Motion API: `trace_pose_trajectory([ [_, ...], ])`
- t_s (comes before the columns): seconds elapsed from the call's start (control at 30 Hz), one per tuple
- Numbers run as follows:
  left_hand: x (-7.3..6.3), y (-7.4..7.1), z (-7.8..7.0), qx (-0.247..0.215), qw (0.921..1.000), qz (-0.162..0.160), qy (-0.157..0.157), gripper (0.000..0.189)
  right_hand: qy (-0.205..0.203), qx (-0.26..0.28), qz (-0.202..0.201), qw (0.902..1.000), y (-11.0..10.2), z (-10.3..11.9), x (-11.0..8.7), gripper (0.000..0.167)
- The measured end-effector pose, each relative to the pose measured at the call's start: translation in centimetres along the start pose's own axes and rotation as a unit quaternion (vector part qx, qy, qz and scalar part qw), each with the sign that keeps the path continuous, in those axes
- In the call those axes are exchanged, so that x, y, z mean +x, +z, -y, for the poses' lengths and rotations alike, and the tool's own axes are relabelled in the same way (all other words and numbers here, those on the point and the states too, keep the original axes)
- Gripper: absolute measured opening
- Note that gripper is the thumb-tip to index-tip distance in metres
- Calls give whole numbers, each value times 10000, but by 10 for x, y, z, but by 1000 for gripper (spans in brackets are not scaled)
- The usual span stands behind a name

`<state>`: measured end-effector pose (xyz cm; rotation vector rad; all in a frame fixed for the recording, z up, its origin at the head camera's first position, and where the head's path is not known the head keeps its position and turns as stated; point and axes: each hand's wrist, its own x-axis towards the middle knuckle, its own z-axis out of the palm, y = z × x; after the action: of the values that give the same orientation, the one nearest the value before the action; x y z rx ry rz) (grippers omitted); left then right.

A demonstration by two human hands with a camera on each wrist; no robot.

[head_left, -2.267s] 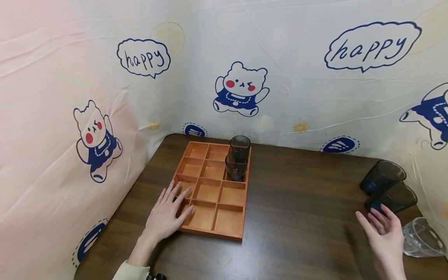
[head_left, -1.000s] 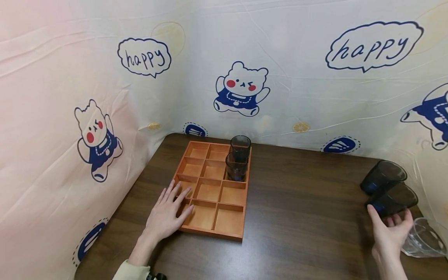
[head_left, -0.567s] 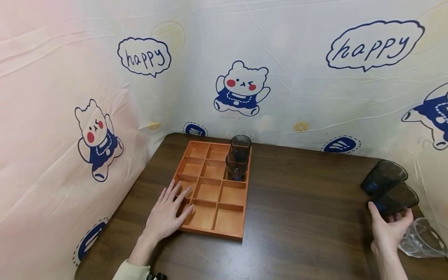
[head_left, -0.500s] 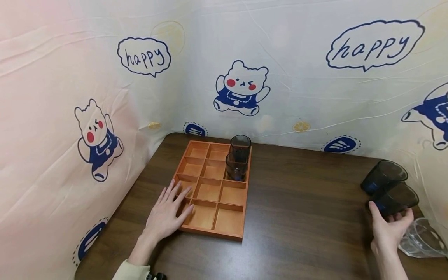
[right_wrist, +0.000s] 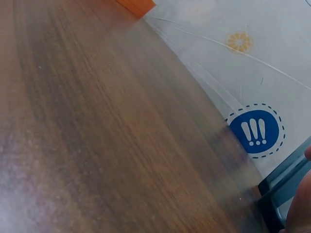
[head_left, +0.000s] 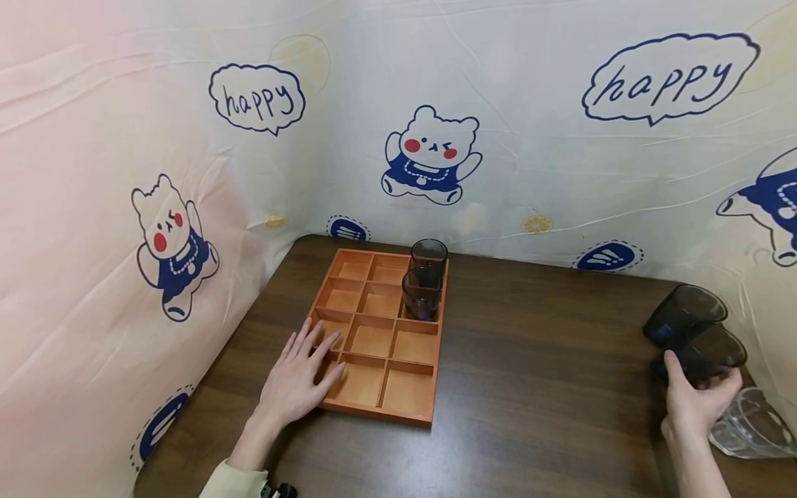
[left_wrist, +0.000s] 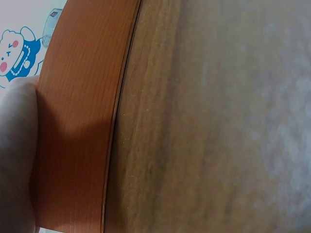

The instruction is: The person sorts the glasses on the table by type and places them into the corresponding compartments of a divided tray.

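Note:
My right hand (head_left: 694,408) grips a dark tinted drinking glass (head_left: 712,346) at the right of the table, thumb along its near side and fingers below its rim. In the right wrist view, part of that glass (right_wrist: 286,177) shows beside a fingertip at the right edge. My left hand (head_left: 292,380) rests with spread fingers on the left edge of an orange-brown wooden tray (head_left: 405,418) split into square compartments. The tray's outer wall fills much of the left wrist view. Two dark glasses (head_left: 420,297) stand in the tray's right column, in the back compartments.
Another dark glass (head_left: 675,315) stands just behind the gripped one. A clear glass (head_left: 750,425) is close to the right hand's near side. Behind the dark wooden table (head_left: 535,360) hangs a patterned cloth (head_left: 529,138).
My right hand has come from just in front of the dark glass to gripping it, its thumb shifting slightly up its side. My left hand and the tray have stayed put.

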<state>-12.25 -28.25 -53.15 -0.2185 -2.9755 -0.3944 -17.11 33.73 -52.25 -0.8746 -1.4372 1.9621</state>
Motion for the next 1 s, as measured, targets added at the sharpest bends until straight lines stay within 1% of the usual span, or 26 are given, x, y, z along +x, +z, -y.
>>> trace_pose_trajectory([
  [0.1,0,0,0,10,10000,-29,23,69,-71,154,3,9999,0,0,2,80],
  [0.33,1,0,-1,10,10000,-22,15,69,-58,48,-28,10000,0,3,5,82],
  [0.57,1,0,-1,26,10000,-50,20,69,-158,150,-13,9998,-1,2,7,82],
  [0.77,1,1,-1,7,10000,-57,12,69,-261,314,-1,9992,1,2,7,84],
  [1.0,0,0,-2,-15,10000,-48,12,69,-224,401,64,9989,1,3,4,85],
])
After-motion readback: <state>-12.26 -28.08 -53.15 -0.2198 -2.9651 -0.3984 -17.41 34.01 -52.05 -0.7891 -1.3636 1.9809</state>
